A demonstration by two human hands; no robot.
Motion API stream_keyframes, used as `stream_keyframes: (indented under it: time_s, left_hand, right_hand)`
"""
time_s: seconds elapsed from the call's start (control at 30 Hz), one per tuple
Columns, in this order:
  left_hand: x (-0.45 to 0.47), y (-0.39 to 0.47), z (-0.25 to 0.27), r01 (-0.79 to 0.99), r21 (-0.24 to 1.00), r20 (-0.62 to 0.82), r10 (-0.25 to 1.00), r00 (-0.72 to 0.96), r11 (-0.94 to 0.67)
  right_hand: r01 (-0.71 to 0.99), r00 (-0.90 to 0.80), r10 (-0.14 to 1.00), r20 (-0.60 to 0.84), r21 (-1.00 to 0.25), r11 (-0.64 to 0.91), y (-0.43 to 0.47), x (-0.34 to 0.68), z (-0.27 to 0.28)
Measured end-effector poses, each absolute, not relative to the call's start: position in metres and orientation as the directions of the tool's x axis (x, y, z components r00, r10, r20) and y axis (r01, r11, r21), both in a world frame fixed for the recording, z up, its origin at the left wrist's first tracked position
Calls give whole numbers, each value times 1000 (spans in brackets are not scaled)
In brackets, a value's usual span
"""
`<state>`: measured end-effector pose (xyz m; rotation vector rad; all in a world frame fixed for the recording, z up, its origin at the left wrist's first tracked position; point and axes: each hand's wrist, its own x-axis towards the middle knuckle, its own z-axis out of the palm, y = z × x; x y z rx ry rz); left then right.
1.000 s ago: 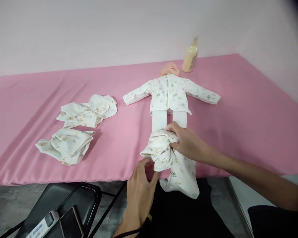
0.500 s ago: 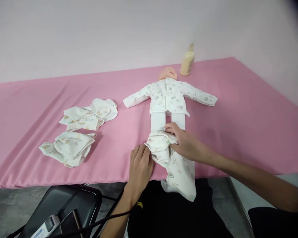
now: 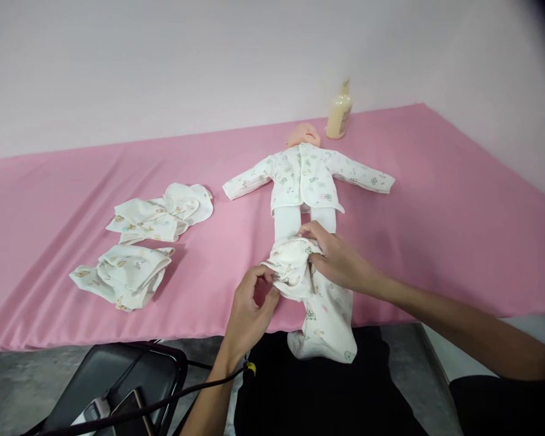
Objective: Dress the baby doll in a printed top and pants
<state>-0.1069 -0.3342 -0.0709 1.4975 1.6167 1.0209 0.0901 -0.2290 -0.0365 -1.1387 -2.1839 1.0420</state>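
A baby doll lies on its back in a white printed jacket, its sleeves spread to both sides. White printed baby pants are bunched around its lower legs, and one pant leg hangs over the table's front edge. My right hand pinches the bunched fabric from the right, thumb and fingers closed on it. At the left side of the bunch, my left hand holds the edge of the pants between thumb and fingertips. The doll's feet are hidden inside the cloth.
Two crumpled white printed garments lie on the pink-covered table to the left. A pump bottle stands behind the doll's head. Below the table edge is a black chair with a phone and a cable.
My left hand has turned and its fingers have shifted from lying over the pants' edge to a thumb-and-finger pinch. My right hand stays on the fabric.
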Motion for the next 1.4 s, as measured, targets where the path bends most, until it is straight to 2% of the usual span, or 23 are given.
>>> stream_keyframes:
  time_s: [0.13, 0.37, 0.47, 0.57, 0.63, 0.7, 0.83, 0.93, 1.03, 1.1, 1.2, 1.3, 1.4]
  left_hand:
    - [-100, -334, -80, 488, 873, 116, 982, -152, -27]
    - [-98, -336, -80, 647, 762, 115, 980, -159, 16]
    - [-106, -341, -74, 664, 747, 42, 994, -105, 39]
    - [-120, -344, -60, 637, 770, -39, 999, -22, 44]
    - [-130, -344, -47, 657, 754, -15, 1000, 24, -5]
    - [-137, -341, -30, 688, 719, 69, 995, 65, -95]
    - [-129, -313, 9, 679, 689, 150, 967, 207, -252]
    - [-101, -272, 34, 704, 639, 36, 927, 374, -309]
    - [-66, -226, 45, 740, 566, -223, 796, 562, -364]
    - [-44, -202, 45, 755, 523, -397, 672, 626, -395]
    - [-20, -182, 40, 799, 464, -588, 541, 601, -384]
    - [-7, -175, 37, 858, 410, -690, 510, 514, -310]
    - [-4, -172, 40, 848, 472, -725, 442, 529, -240]
  right_hand:
    - [539, -489, 872, 40, -772, 338, -224, 84, -38]
    - [573, -501, 865, 41, -732, 367, -219, 82, -39]
    - [542, -535, 842, 65, -738, 401, -230, 91, -32]
    - [524, -498, 860, 111, -752, 400, -247, 110, -28]
    - [553, -424, 898, 117, -752, 359, -260, 127, -31]
    - [583, -360, 929, 88, -756, 297, -271, 147, -39]
    - [606, -329, 939, -98, -785, 130, -289, 175, -58]
    - [597, -347, 925, -158, -797, 88, -299, 177, -68]
    - [547, -336, 928, -160, -836, 54, -305, 166, -71]
    - [474, -322, 931, -170, -880, 4, -307, 159, -71]
    - [359, -284, 952, -115, -933, -6, -308, 154, -73]
    - [322, -163, 986, 20, -944, 72, -310, 156, -78]
    - [310, -83, 993, 85, -945, 106, -311, 158, -83]
